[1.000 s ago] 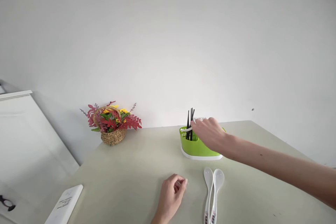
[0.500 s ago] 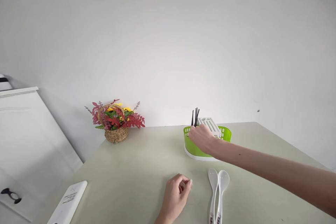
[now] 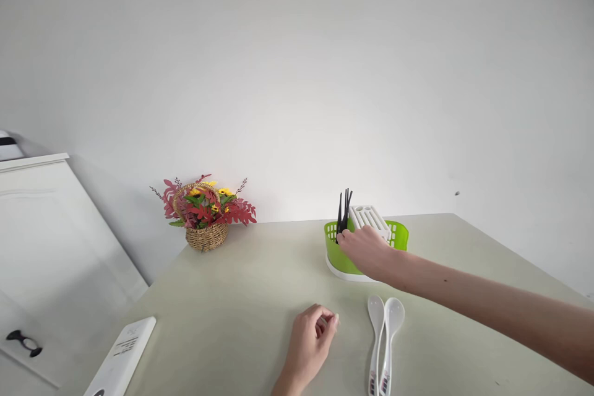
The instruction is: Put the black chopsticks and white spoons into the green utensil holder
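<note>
Pale wall [image 3: 297, 74] behind, greenish tabletop [image 3: 232, 297] below, and near its back edge sits the green holder [image 3: 338, 258], black sticks [image 3: 346, 207] poking up beside a white slotted rack [image 3: 371, 219]! Right hand [image 3: 364, 250] is over its front rim, and whether it's gripping, I can't tell. Nearer, two white spoons [image 3: 394, 315] lie close together; left hand [image 3: 309, 340] beside them, curled closed. Flower basket [image 3: 206, 238], back-left corner!

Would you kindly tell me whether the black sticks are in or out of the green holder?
In: the black sticks stand inside the green holder, tops rising above its rim.
</note>
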Tool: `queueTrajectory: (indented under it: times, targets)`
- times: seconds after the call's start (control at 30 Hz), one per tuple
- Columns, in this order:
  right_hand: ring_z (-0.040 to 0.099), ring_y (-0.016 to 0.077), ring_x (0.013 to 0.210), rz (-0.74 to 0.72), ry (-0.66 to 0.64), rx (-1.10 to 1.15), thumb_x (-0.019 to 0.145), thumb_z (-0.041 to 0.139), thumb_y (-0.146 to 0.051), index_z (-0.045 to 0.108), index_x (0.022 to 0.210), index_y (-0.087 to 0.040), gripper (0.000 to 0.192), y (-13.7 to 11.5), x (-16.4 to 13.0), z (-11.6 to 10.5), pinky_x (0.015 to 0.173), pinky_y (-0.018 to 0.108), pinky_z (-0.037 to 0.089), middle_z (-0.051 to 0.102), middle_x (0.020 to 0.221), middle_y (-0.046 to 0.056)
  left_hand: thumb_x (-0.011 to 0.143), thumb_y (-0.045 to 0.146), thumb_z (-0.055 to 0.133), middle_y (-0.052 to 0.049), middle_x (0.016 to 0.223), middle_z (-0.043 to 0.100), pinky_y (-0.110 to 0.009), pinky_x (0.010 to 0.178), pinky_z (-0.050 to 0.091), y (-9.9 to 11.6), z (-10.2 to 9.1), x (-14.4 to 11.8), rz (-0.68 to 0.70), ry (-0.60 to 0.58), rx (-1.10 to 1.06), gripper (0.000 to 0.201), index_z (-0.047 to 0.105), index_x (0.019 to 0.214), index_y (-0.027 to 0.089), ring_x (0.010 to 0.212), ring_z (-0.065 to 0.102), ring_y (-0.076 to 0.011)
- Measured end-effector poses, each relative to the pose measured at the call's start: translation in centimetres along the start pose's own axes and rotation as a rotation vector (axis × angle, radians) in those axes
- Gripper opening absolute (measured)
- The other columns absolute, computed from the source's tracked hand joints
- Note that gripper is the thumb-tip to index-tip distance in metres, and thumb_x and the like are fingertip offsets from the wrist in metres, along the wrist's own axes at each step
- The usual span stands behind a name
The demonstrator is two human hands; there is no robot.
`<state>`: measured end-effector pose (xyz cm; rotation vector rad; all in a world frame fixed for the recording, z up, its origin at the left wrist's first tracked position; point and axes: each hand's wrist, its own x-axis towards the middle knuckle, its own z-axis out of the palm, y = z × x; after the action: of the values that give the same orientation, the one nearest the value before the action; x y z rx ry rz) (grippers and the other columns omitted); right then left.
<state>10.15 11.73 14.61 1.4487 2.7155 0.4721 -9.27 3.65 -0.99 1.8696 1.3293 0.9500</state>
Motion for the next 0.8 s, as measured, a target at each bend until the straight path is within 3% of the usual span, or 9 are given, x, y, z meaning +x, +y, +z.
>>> queueTrajectory:
  times: [0.1,0.2,0.3,0.37,0.47,0.57,0.67,0.8]
  targets:
    - [0.068,0.0174,0.069,0.010,0.042,-0.025,0.080,0.061,-0.002,0.061,0.114,-0.014,0.035,0.4,-1.8,-0.7,0.060,0.028,0.042,0.069,0.102,0.012,0.097,0.051,0.053,0.001,0.065,0.062,-0.021,0.052,0.038,0.1,-0.1,0.1,-0.004,0.005,-0.007,0.037,0.065,0.079,0.020,0.055,0.050,-0.0119]
    - [0.066,0.0138,0.069,-0.034,0.133,0.015,0.088,0.047,0.000,0.059,0.121,-0.019,0.040,0.8,-4.4,0.1,0.058,0.026,0.038,0.068,0.111,0.010,0.097,0.052,0.054,0.001,0.064,0.062,-0.021,0.051,0.037,0.2,-0.2,0.1,-0.008,0.008,-0.021,0.038,0.064,0.078,0.020,0.054,0.050,-0.0118]
    - [0.066,0.0128,0.072,-0.174,0.236,0.171,0.091,0.043,-0.003,0.063,0.113,-0.021,0.034,1.3,-7.4,2.9,0.061,0.025,0.041,0.069,0.106,0.007,0.096,0.055,0.054,0.001,0.062,0.060,-0.021,0.050,0.037,0.2,-0.2,0.2,-0.018,0.009,-0.042,0.041,0.064,0.078,0.020,0.053,0.050,-0.0116]
    - [0.068,0.0146,0.076,-0.161,0.203,0.218,0.091,0.043,-0.005,0.064,0.113,-0.023,0.035,1.6,-9.1,5.6,0.065,0.026,0.044,0.070,0.106,0.006,0.096,0.056,0.054,0.002,0.061,0.059,-0.021,0.051,0.038,0.1,-0.2,0.2,-0.022,0.014,-0.048,0.042,0.064,0.078,0.019,0.053,0.051,-0.0118]
    - [0.072,0.0192,0.085,-0.015,0.126,0.331,0.094,0.043,-0.015,0.058,0.128,-0.026,0.039,2.0,-11.2,9.4,0.072,0.033,0.051,0.066,0.127,0.010,0.094,0.057,0.054,0.001,0.061,0.060,-0.021,0.051,0.039,0.0,-0.2,0.2,-0.028,0.028,-0.035,0.042,0.064,0.077,0.020,0.052,0.051,-0.0121]
    - [0.073,0.0224,0.084,0.212,0.052,0.619,0.096,0.046,-0.032,0.047,0.142,-0.027,0.046,2.0,-12.3,12.5,0.082,0.046,0.054,0.056,0.144,0.013,0.094,0.056,0.055,0.001,0.063,0.061,-0.022,0.051,0.039,0.1,-0.2,0.1,-0.032,0.039,-0.024,0.041,0.064,0.078,0.020,0.053,0.051,-0.0124]
    - [0.073,0.0223,0.080,0.366,0.015,0.837,0.095,0.046,-0.038,0.049,0.139,-0.021,0.048,1.6,-12.2,14.6,0.080,0.044,0.055,0.064,0.133,0.016,0.094,0.056,0.055,0.000,0.067,0.063,-0.022,0.053,0.040,0.4,-0.2,-0.4,-0.019,0.064,-0.011,0.041,0.065,0.078,0.020,0.056,0.053,-0.0132]
    - [0.072,0.0201,0.079,0.409,0.020,0.951,0.092,0.049,-0.035,0.065,0.109,-0.021,0.028,1.1,-11.4,15.9,0.074,0.034,0.055,0.075,0.104,0.008,0.095,0.057,0.053,-0.001,0.071,0.065,-0.023,0.059,0.044,0.9,-0.3,-1.6,-0.007,0.073,0.033,0.043,0.066,0.079,0.020,0.062,0.056,-0.0153]
